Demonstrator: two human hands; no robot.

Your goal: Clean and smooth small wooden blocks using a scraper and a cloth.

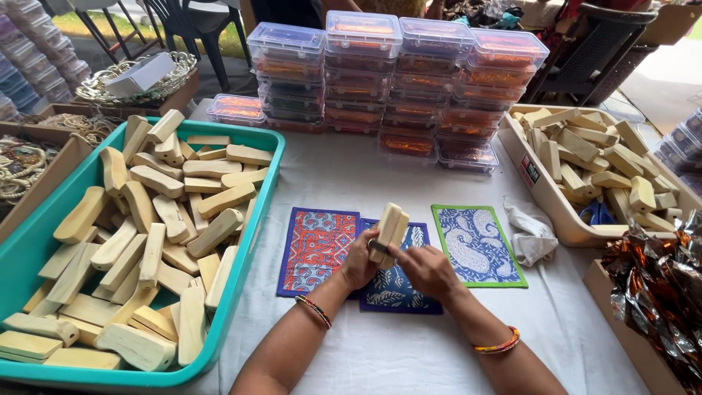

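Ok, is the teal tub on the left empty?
No, the teal tub is heaped with pale wooden blocks, while both hands hold one wooden block above the printed cloth mats.

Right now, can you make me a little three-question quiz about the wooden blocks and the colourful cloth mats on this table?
1. True or false: both hands hold the pale wooden blocks above the printed cloth mats.
2. How many printed cloth mats lie on the white tablecloth? A) two B) three C) five
3. Fill in: the big tub on the person's left, full of wooden blocks, is coloured ____.

Key
1. True: left hand and right hand grip them over the dark blue leaf-print mat.
2. B: red-and-blue mat, the dark blue one, green-edged paisley mat.
3. Teal: the teal plastic tub.
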